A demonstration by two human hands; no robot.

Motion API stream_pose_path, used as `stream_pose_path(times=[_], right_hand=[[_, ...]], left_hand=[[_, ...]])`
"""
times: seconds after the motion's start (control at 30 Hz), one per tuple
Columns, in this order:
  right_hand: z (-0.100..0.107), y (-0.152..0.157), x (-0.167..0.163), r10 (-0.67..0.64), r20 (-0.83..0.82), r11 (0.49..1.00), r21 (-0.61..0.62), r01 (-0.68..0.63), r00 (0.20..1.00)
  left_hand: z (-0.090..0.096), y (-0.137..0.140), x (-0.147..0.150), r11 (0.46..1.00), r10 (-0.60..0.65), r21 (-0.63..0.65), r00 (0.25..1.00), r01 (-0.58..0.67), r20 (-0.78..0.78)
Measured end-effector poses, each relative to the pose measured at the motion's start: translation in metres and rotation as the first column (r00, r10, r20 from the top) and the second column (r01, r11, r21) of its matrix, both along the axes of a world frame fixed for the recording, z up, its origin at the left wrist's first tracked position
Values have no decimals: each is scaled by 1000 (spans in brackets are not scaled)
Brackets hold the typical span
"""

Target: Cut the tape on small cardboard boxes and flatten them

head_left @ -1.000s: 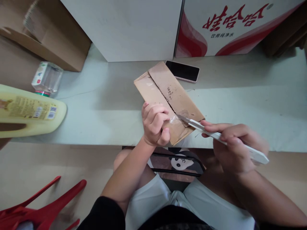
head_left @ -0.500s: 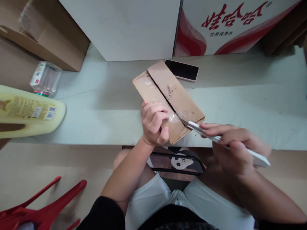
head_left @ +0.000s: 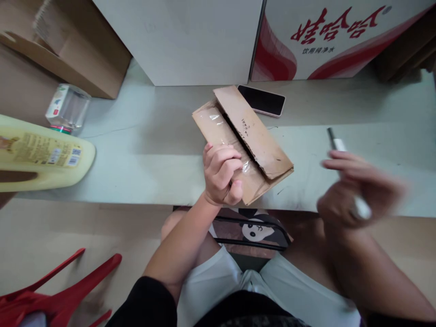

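Observation:
A small brown cardboard box (head_left: 262,138) with clear tape on it lies at a slant near the table's front edge. Its seam is split, and one flap stands slightly raised above a dark gap. My left hand (head_left: 223,175) grips the near left side of the box, fingers curled over the taped flap. Off to the right, apart from the box, my right hand (head_left: 361,190) is closed round a white utility knife (head_left: 339,145). The knife's tip points away from me, and motion blurs the hand.
Behind the box lies a phone (head_left: 262,100). Large white cartons (head_left: 204,41) line the back. To the left are an open brown carton (head_left: 91,54), a clear bottle (head_left: 70,106) and a yellow jug (head_left: 44,154). A red stool (head_left: 68,290) stands on the floor.
My right hand has drawn the knife out of the box seam and moved right, turning the knife upward. The flap has lifted and the gap is wider. My left hand keeps its grip.

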State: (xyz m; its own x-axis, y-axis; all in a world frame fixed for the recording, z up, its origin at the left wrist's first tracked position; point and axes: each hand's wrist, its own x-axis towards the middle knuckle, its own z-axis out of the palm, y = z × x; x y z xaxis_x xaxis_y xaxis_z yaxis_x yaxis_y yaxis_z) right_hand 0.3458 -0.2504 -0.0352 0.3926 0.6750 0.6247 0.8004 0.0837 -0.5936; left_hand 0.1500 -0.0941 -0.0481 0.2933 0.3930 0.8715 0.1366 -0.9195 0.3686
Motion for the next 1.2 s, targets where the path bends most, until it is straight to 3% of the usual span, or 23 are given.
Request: stream_pose_path(times=[0.07,0.13,0.23,0.3,0.37,0.67,0.9,1.07,1.2], right_hand=[[-6,18,6,-50,147,998,-33,55,988],[-14,30,12,-52,273,970,-216,113,961],[-30,36,18,-53,316,837,-503,215,947],[-40,34,21,-37,316,763,-603,231,948],[-48,32,22,-18,318,727,-647,231,948],[-47,34,16,-50,329,667,-692,277,943],[-42,34,8,-55,291,712,-659,242,955],[-40,35,4,-67,242,716,-664,215,968],[-40,36,4,-52,204,731,-659,177,977]], left_hand=[[-1,1,1,1000,0,3,1000,0,9],[-1,1,2,1000,3,7,1000,-3,9],[0,1,1,1000,-3,4,1000,3,8],[1,1,0,1000,-12,-5,1000,12,9],[1,1,0,1000,-21,-14,1000,21,8],[2,-1,0,1000,-22,-14,1000,22,10],[4,2,-6,999,-38,-35,999,37,-18],[3,20,-26,976,-99,-193,995,100,16],[-3,44,-48,908,5,-416,991,52,136]])
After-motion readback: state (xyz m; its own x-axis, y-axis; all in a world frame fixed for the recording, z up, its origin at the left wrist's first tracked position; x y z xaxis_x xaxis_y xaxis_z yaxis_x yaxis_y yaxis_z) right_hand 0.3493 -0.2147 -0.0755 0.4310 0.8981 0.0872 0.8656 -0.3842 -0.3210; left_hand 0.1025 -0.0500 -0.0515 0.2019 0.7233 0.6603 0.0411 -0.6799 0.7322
